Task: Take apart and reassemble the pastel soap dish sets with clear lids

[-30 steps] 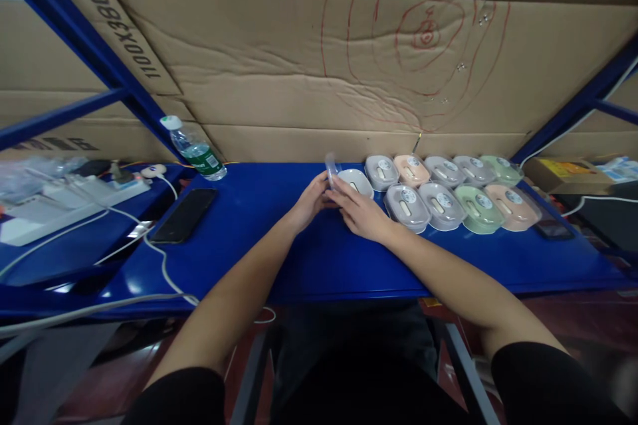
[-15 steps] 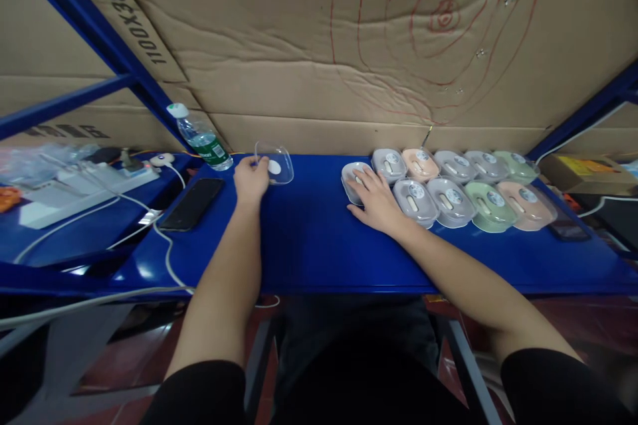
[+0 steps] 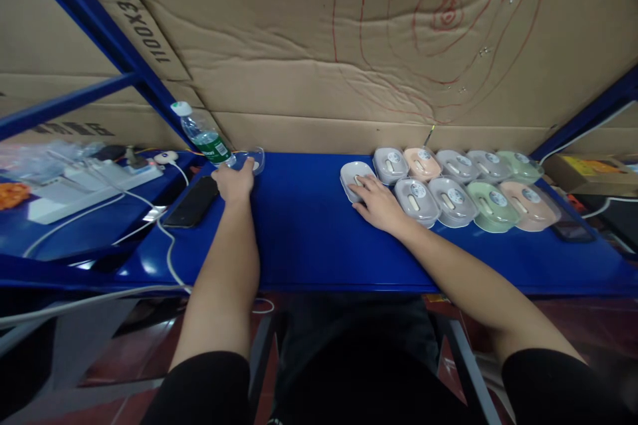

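My left hand (image 3: 232,183) is stretched far left on the blue table (image 3: 309,239), its fingers closed on a clear plastic lid (image 3: 250,161) that lies next to a water bottle (image 3: 202,135). My right hand (image 3: 379,203) rests with fingers spread on an open white case (image 3: 353,177), which holds a white mouse. That case is the leftmost of two rows of lidded mouse cases (image 3: 451,187) in grey, pink and green.
A black phone (image 3: 193,201) lies just left of my left hand. White cables (image 3: 164,249) and a power strip (image 3: 94,182) cover the left side. Cardboard sheets (image 3: 349,46) wall the back. A dark device (image 3: 568,231) lies at the far right.
My left hand lifted the clear lid off the white case and carried it left to the water bottle. My right hand stayed on the opened case.
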Demonstrator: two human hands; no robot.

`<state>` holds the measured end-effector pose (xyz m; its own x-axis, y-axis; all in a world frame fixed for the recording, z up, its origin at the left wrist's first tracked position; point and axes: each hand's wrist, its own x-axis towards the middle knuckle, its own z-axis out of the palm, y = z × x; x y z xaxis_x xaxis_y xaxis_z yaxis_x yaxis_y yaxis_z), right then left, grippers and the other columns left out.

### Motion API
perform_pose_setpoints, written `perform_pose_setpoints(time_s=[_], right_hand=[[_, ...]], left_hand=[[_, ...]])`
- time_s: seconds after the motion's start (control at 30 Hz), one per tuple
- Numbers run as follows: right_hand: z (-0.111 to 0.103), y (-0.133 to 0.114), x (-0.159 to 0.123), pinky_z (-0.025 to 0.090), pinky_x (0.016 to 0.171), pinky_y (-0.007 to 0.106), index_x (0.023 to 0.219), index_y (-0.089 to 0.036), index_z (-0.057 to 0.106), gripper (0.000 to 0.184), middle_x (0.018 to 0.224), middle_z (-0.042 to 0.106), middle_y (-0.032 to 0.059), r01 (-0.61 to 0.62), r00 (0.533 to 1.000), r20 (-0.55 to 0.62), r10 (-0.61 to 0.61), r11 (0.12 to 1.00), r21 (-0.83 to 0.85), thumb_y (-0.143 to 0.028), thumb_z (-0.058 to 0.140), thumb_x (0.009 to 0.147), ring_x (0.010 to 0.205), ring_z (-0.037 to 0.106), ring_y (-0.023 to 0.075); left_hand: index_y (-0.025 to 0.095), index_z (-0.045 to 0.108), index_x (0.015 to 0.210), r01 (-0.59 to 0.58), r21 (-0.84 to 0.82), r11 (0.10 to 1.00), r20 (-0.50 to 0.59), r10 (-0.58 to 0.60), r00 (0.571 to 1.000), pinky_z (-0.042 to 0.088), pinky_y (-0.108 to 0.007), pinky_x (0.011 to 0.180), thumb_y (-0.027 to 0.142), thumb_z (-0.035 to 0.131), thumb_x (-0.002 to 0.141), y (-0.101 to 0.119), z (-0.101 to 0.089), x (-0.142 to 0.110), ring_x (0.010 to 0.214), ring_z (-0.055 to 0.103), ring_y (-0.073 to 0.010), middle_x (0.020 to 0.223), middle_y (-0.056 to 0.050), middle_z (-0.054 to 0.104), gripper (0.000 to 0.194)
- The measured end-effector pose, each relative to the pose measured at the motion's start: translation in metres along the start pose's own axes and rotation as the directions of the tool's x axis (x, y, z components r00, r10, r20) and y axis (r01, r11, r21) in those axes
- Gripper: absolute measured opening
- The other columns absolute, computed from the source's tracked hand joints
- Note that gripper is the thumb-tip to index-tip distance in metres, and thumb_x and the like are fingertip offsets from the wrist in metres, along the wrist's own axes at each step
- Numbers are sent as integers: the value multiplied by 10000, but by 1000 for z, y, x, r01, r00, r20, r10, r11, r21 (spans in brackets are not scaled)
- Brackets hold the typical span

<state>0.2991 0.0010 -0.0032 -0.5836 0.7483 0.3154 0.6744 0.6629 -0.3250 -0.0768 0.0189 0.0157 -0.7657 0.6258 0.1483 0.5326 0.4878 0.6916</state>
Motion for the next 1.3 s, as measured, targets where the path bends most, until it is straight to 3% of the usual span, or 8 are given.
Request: perform_pose_setpoints(time_s=[0.1,0.17,0.47,0.77,1.0,1.17,1.23,1.3], right_hand=[[-1,0,2,439,1230,567,1424,-228,677,456,1502,643,136,26,1000,5,-26,1000,16,-196,651,969,1466,539,344],[-3,0,3,476,1194,540,1360,-235,715,400,1403,703,123,40,999,11,-41,999,24,-188,655,967,1380,609,323],[-6,-3,3,522,1127,497,1301,-247,765,315,1311,766,85,58,998,-34,-56,996,70,-234,616,1023,1267,673,300],[1,-1,4,514,1149,518,1266,-257,784,289,1287,783,80,44,990,-137,-17,980,196,-286,630,1024,1280,679,304],[4,4,8,568,1066,492,1116,-259,798,175,1207,804,73,23,962,-265,64,950,312,-250,729,955,1172,736,289],[7,7,8,576,1032,491,1064,-249,786,128,1151,811,77,60,956,-290,43,940,336,-247,736,946,1138,744,292],[6,6,8,583,1003,480,1067,-252,779,128,1137,810,69,56,951,-303,54,938,343,-258,730,950,1104,746,285],[5,5,8,588,969,467,1079,-255,773,134,1110,806,60,56,945,-322,63,937,346,-272,715,959,1055,745,276]], left_hand=[[63,490,1504,91,36,995,9,-91,996,456,-534,1196,587,833,787,3,0,-4,1442,531,-449,1581,-303,441,953],[86,477,1522,72,42,997,29,-73,997,464,-527,1193,549,880,752,3,1,-5,1440,535,-443,1595,-288,414,984],[160,603,1398,-116,34,993,-88,118,989,502,-549,1154,450,784,867,2,8,-9,1298,646,-404,1547,-223,448,632],[161,734,1076,-142,189,972,115,122,986,536,-611,1075,398,737,892,2,13,-6,1233,673,-437,1279,-228,692,299],[167,748,1039,-131,230,964,148,98,984,548,-592,1072,500,715,922,6,12,-7,1247,690,-427,1289,-227,719,354],[165,732,1185,-120,186,975,98,103,990,532,-614,1085,488,718,933,7,9,-7,1272,671,-434,1346,-229,698,410],[166,710,1245,-167,142,976,38,164,986,515,-614,1101,467,689,956,11,7,-12,1286,657,-423,1373,-221,680,418],[166,694,1276,-302,74,951,-7,303,953,484,-581,1144,459,630,994,19,8,-23,1321,631,-392,1384,-200,671,411]])
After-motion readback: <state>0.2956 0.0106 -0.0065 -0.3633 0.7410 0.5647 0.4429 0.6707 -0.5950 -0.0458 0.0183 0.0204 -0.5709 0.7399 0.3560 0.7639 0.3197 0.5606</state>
